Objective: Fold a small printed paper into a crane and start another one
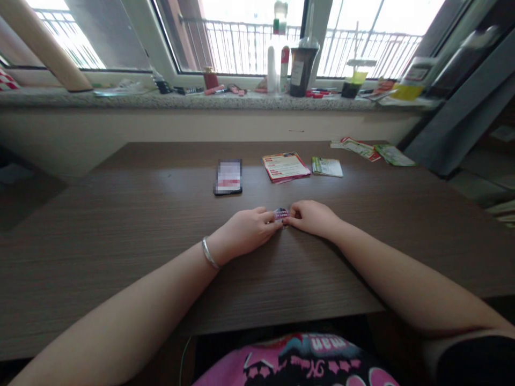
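Observation:
Near the middle of the brown table (132,225), my two hands meet over a small purple-and-white printed packet (281,214). My left hand (249,230), with a silver bracelet (209,253) at the wrist, pinches the packet's left side. At its right edge, my right hand (314,218) is closed, thumb and finger together. Fingers cover much of the packet, so its exact kind is hard to tell. Beyond the hands lie a phone (228,177), a stack of red-edged printed cards (285,166) and a smaller green-and-white stack (327,166).
Green and red packets (360,148) lie at the table's far right corner. On the granite windowsill (241,102) stand a dark lidded cup (300,67), a white bottle (272,69), a yellow-bottomed container (410,80) and several small items. A grey curtain (446,107) hangs at the right.

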Demonstrator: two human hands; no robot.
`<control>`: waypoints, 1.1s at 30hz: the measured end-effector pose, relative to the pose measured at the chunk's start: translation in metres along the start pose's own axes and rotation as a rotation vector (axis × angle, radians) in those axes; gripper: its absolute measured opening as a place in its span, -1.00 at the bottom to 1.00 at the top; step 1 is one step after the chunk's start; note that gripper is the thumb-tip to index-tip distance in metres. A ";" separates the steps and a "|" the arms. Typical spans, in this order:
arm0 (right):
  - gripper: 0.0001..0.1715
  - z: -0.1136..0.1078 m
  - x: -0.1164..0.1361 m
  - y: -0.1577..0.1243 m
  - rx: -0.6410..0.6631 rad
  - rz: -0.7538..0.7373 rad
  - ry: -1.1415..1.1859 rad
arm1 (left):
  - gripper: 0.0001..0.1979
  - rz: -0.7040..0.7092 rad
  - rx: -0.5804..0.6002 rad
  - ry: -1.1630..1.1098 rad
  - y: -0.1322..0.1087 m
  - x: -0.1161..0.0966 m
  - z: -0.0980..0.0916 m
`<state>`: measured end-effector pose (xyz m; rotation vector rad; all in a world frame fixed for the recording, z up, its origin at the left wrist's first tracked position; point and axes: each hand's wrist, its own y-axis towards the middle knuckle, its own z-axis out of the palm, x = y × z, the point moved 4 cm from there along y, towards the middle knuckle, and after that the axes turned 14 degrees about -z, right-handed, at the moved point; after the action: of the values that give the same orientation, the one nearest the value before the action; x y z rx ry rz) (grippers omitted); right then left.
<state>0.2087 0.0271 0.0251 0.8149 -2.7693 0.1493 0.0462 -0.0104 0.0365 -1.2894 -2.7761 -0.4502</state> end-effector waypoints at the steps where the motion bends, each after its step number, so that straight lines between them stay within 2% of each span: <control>1: -0.65 0.000 0.000 0.000 0.001 0.003 -0.003 | -0.72 -0.006 -0.002 0.007 0.000 -0.001 -0.001; 10: -0.59 -0.003 -0.001 0.000 -0.003 0.053 -0.024 | -0.71 -0.124 0.042 -0.034 0.002 -0.006 -0.002; 17: -0.62 -0.002 -0.006 0.001 0.020 -0.007 0.012 | -0.75 -0.149 0.102 -0.099 0.002 0.000 -0.006; 28: -0.69 0.002 -0.016 0.001 0.022 -0.073 0.105 | -0.80 -0.156 0.063 0.000 -0.002 -0.004 -0.002; 33: -0.73 0.002 -0.019 0.000 -0.036 -0.026 0.157 | -0.82 -0.155 0.049 0.036 -0.001 -0.009 0.000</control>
<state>0.2237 0.0371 0.0185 0.7943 -2.6065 0.1515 0.0513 -0.0178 0.0347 -1.0505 -2.8497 -0.4049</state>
